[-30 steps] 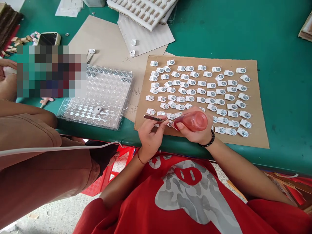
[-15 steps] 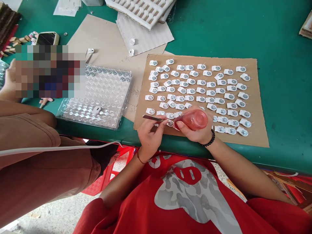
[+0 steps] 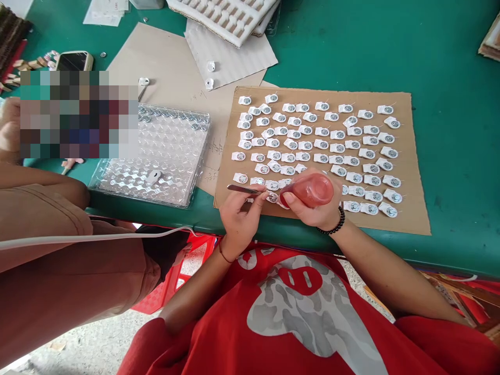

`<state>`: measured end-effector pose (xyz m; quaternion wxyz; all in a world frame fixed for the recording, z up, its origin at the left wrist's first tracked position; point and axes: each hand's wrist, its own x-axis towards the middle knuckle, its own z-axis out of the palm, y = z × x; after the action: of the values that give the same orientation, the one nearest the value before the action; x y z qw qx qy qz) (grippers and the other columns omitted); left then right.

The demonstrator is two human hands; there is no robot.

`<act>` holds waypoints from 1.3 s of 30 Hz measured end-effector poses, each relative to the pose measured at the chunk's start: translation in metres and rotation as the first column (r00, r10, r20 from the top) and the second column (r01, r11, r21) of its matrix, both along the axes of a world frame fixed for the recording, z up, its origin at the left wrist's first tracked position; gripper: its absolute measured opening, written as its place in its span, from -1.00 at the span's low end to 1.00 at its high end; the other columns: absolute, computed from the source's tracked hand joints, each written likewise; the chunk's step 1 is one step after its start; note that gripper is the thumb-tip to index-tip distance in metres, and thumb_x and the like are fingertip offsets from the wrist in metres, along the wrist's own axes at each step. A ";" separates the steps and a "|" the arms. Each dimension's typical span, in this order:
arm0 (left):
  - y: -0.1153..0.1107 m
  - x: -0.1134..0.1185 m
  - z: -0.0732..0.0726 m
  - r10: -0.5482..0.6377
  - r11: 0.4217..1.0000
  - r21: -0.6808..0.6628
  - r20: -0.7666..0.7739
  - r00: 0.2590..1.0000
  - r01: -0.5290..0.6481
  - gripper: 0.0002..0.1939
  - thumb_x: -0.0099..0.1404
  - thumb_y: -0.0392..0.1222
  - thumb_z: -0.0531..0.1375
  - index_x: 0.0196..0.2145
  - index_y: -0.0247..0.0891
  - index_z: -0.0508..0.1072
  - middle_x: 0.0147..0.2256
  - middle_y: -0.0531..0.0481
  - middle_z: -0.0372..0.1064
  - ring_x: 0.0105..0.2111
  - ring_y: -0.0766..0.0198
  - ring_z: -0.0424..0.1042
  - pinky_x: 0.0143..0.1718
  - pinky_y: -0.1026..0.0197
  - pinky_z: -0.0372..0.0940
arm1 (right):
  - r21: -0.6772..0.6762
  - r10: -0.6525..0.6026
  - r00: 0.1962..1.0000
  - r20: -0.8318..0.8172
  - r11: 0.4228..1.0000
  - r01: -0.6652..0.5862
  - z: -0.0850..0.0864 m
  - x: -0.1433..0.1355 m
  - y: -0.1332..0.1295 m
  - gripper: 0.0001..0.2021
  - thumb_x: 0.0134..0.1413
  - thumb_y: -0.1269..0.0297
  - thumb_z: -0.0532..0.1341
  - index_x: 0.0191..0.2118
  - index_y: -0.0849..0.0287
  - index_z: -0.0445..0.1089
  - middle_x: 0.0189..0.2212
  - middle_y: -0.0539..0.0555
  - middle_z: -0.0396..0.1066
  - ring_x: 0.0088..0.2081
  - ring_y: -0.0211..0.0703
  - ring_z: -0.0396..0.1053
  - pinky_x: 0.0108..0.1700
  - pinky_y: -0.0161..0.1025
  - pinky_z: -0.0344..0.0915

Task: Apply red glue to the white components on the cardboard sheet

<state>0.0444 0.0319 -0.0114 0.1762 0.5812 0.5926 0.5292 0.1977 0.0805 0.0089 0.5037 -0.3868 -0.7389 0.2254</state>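
Note:
Rows of small white tagged pieces with round metallic faces (image 3: 385, 137) lie on a brown cardboard sheet (image 3: 416, 208). My left hand (image 3: 241, 217) pinches a thin dark metal tool, which looks like tweezers (image 3: 241, 188), over the sheet's near edge. Wrapped round a translucent red squeeze bottle (image 3: 314, 190) is my right hand (image 3: 312, 211). The bottle is tilted with its base up, its narrow end towards the left fingertips. One white piece (image 3: 272, 197) lies between the two hands; whether the bottle tip touches it cannot be made out.
Left of the cardboard is a clear plastic tray (image 3: 164, 151) with round metal parts. Behind stand white slotted foam trays (image 3: 230, 18). A phone (image 3: 74, 61) lies at the far left, near another person's hand (image 3: 10, 130). A white cable (image 3: 97, 238) crosses that person's legs.
The other person's hand at the left has shifted slightly. My two hands, the tool and the bottle have hardly moved.

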 end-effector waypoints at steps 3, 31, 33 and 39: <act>0.000 0.000 -0.001 0.001 1.000 -0.008 0.007 1.000 0.000 -0.90 0.14 -0.30 0.25 -0.33 -0.22 0.48 -0.35 0.05 0.49 -0.33 0.35 0.46 -0.32 0.33 0.38 | -0.010 -0.004 1.000 -0.001 1.000 0.004 0.000 0.000 0.000 -0.84 -0.13 0.28 0.29 -0.48 0.10 0.26 -0.58 -0.03 0.36 -0.57 -0.27 0.32 -0.54 -0.32 0.29; 0.000 0.000 -0.001 -0.011 1.000 0.000 0.008 1.000 0.011 -0.88 0.13 -0.32 0.25 -0.32 -0.19 0.47 -0.36 0.09 0.49 -0.35 0.36 0.47 -0.30 0.32 0.37 | -0.064 -0.054 0.998 0.023 0.996 0.055 0.001 0.001 0.000 -0.85 -0.11 0.22 0.28 -0.47 0.11 0.30 -0.56 -0.03 0.37 -0.55 -0.25 0.34 -0.52 -0.30 0.28; 0.000 0.000 -0.001 -0.012 1.000 0.009 -0.001 1.000 0.012 -0.87 0.13 -0.33 0.25 -0.32 -0.19 0.47 -0.36 0.09 0.49 -0.34 0.36 0.46 -0.29 0.32 0.37 | -0.072 -0.056 0.998 0.021 0.996 0.057 0.000 0.002 0.000 -0.85 -0.11 0.22 0.29 -0.47 0.10 0.30 -0.56 -0.03 0.37 -0.55 -0.25 0.34 -0.51 -0.29 0.29; 0.000 0.000 -0.001 -0.012 1.000 0.006 0.007 1.000 0.012 -0.90 0.15 -0.29 0.24 -0.32 -0.20 0.47 -0.36 0.06 0.49 -0.34 0.34 0.47 -0.29 0.29 0.38 | -0.092 -0.048 0.999 -0.011 0.995 0.047 -0.001 0.002 0.000 -0.87 -0.13 0.23 0.29 -0.47 0.08 0.31 -0.56 -0.02 0.38 -0.55 -0.21 0.34 -0.51 -0.26 0.30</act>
<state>0.0441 0.0318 -0.0124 0.1798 0.5835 0.5868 0.5318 0.1995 0.0807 0.0076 0.4957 -0.4254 -0.7149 0.2495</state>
